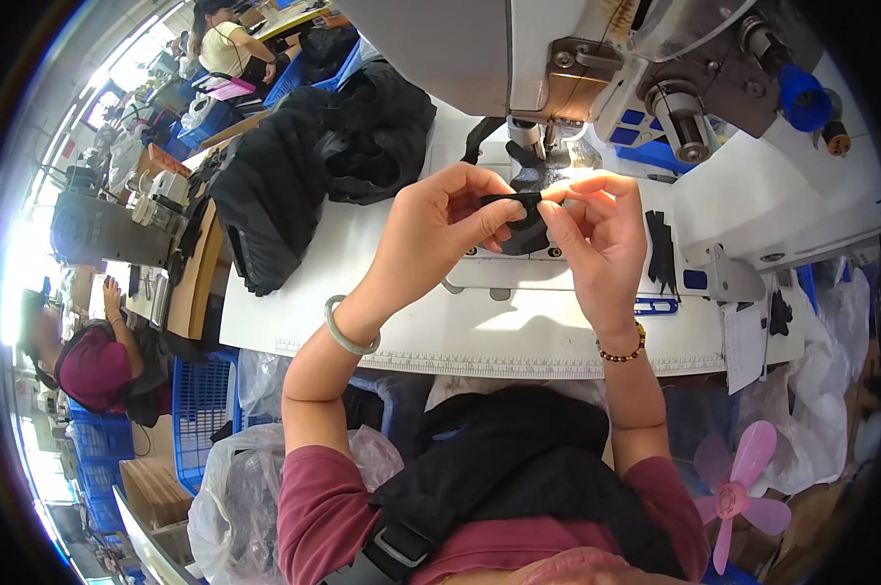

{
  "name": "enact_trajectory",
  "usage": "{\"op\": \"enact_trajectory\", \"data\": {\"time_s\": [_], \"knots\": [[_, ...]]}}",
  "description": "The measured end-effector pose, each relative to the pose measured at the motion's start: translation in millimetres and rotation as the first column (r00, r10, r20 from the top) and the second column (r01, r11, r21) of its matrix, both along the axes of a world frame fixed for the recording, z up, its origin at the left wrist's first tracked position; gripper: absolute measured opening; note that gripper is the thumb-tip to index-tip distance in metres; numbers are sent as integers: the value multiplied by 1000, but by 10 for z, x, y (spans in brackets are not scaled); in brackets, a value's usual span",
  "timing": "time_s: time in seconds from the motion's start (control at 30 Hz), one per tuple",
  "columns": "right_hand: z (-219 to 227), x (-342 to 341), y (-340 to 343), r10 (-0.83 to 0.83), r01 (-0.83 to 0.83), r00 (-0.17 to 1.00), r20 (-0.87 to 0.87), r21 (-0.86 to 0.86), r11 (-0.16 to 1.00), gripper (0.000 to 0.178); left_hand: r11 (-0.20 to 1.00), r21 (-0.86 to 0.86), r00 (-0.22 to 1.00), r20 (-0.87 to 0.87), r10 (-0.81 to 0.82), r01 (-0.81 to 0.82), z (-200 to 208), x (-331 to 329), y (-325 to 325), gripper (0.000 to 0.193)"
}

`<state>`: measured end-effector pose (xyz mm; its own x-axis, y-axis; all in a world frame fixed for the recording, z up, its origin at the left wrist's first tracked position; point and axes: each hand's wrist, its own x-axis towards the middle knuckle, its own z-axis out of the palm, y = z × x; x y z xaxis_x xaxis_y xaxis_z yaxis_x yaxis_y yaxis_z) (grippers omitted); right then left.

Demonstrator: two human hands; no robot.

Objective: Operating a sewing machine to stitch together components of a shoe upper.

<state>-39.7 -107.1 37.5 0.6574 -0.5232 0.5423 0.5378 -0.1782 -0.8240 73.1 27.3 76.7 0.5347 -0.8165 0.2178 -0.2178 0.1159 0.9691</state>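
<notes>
Between my two hands, in front of the sewing machine (440, 49), a small strip of black fabric (523, 198) is pinched. My left hand (450, 210) grips its left part between thumb and fingers. At its right end, my right hand (596, 219) pinches it with thumb and forefinger. Just beyond the strip, more black fabric lies under the lit needle area (548, 141); I cannot tell whether the two are joined. A pile of dark patterned garments (294, 175) rests on the white table (411, 327) to the left of my hands.
Right of my hands lie several black strips (661, 253) and a blue tool (656, 306). A ruler strip (518, 369) runs along the table's near edge. A pink fan (731, 499) stands low at right, a blue crate (202, 414) low at left. Other people work at far left.
</notes>
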Motion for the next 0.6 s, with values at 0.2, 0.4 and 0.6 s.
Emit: {"op": "enact_trajectory", "data": {"time_s": [0.2,0.4,0.6], "knots": [[21,-8,14,24,-21,999,-22,114,993,26,1000,9,1000,-3,17,-17,5,-11,-23,18],[19,-22,-7,76,-66,996,-37,221,973,24,998,67,1000,-17,-15,16,58,35,-33,17],[24,-109,82,-284,289,945,-164,8,957,26,999,31,964,-263,-23,32,133,180,-45,14]]}}
